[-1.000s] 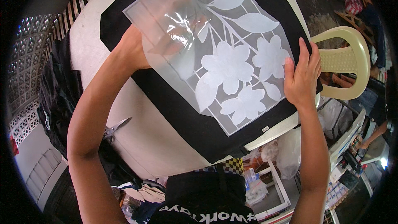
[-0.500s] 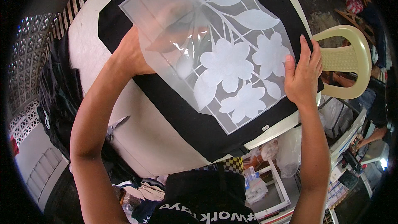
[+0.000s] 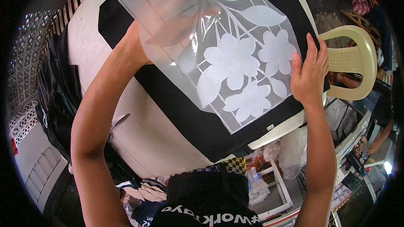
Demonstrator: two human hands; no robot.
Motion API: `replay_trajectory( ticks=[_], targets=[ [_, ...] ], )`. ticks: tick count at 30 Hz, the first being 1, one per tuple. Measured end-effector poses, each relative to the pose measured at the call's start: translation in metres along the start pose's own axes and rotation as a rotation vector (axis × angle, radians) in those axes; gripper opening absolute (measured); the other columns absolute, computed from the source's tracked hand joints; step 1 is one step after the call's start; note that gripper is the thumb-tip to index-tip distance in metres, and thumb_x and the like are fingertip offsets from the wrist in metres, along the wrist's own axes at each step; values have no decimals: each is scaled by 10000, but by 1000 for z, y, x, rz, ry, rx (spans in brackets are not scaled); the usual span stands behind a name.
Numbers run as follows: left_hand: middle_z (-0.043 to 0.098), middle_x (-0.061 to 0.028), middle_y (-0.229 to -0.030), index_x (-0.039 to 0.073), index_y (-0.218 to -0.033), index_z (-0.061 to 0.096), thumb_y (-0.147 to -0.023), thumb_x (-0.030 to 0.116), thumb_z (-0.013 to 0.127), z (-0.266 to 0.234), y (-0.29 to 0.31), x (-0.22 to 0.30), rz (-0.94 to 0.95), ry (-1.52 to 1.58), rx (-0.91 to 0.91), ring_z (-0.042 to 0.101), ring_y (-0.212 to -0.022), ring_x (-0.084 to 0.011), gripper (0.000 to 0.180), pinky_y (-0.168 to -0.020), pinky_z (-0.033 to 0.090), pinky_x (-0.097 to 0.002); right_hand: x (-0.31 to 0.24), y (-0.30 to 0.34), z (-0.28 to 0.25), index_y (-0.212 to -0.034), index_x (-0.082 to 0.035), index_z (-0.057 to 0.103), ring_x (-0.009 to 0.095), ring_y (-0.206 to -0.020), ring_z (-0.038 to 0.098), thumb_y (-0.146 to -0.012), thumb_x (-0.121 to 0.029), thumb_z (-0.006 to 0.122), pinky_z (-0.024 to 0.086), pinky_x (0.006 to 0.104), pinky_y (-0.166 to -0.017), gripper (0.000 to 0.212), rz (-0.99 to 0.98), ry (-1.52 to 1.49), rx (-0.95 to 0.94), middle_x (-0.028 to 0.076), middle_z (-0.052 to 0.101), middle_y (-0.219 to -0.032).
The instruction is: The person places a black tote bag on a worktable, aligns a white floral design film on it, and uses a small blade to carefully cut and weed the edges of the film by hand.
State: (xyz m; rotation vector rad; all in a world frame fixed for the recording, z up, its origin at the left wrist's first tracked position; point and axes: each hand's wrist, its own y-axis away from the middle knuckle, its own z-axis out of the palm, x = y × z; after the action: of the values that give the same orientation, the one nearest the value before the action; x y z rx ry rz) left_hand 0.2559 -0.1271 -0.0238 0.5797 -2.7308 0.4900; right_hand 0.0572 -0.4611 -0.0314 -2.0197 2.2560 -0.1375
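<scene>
A translucent plastic sheet (image 3: 230, 61) with white flowers, leaves and crossing pale lines lies over a black cloth (image 3: 168, 109). Its upper left part is lifted and bulges. Reaching beneath that part is my left hand (image 3: 141, 44); its fingers show only as a blur through the plastic, so their grip is unclear. My right hand (image 3: 309, 73) rests open at the sheet's right edge, its thumb against the plastic and its fingers stretched out over the black cloth. A small white tag (image 3: 270, 127) sits near the cloth's lower edge.
The pale table (image 3: 139, 130) bears the cloth. Scissors (image 3: 119, 121) lie beside my left forearm. A cream plastic chair (image 3: 366, 63) stands at the right table edge. Dark fabric (image 3: 59, 84) hangs at the left. Plastic bags (image 3: 293, 155) and a white frame (image 3: 281, 185) are below right.
My left hand has shifted slightly up and to the right beneath the sheet, and the lifted part has moved a little with it. My right hand has hardly moved.
</scene>
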Motion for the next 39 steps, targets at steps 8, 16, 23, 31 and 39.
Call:
replay_trajectory(
  ticks=[8,16,23,31,39],
  targets=[
    [664,-151,-1238,107,-1268,686,-935,262,716,-20,-22,22,-222,225,-64,633,-1168,-323,369,-1053,479,-462,1,0,1,-1543,-33,384,479,-1348,397,-1037,-341,540,300,645,-1122,612,-10,-6,9,294,356,-1467],
    [699,-147,-1125,80,-1223,689,-957,305,731,-21,-16,24,-193,155,2,671,-1060,-314,351,-942,535,-419,0,0,0,-1539,-30,385,478,-1348,400,-1038,-347,538,305,648,-1116,613,-12,18,7,296,358,-1466],
    [669,-149,-1206,122,-1271,682,-939,301,723,-21,-20,22,-187,217,-41,637,-1144,-312,380,-1023,457,-471,1,0,1,-1536,-24,386,473,-1338,408,-1042,-350,530,312,642,-1109,609,-18,13,10,294,360,-1464],
    [578,-154,-1391,216,-1392,656,-907,265,679,-16,20,29,-176,-32,-103,539,-1317,-339,487,-1177,262,-586,1,0,2,-1534,-25,388,475,-1331,415,-1041,-350,537,318,640,-1106,609,-28,-1,22,290,366,-1461],
    [451,-154,-1573,293,-1505,577,-907,265,601,-1,78,74,-298,-207,-227,269,-1555,-377,599,-1252,-94,-643,0,0,2,-1527,-35,408,479,-1340,410,-1034,-335,557,329,637,-1103,597,-34,-12,36,290,369,-1470]
  ],
)
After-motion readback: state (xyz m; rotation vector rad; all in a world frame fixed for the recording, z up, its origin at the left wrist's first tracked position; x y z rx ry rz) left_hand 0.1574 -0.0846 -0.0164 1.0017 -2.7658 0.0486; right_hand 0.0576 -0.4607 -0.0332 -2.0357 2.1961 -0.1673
